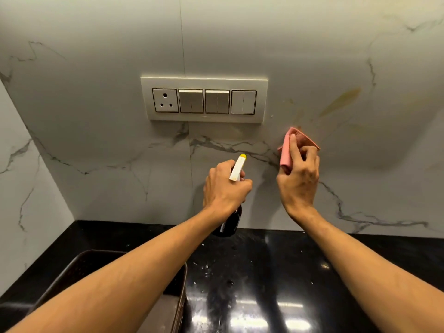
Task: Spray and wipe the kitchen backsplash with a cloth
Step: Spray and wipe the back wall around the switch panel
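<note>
One spray bottle (231,221) in left hand (224,187); cloth (286,152) in right hand (298,182).

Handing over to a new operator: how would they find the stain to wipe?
Start at the switch plate on the backsplash. Right of it, above the cloth in the right hand, slants a smear; it is yellow-brown, unlike the grey veins.

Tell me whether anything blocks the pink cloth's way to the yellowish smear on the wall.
Nothing visible does. The folded pink cloth in the right hand lies below-left of the yellowish-brown smear, with only bare white marble backsplash between them.
</note>
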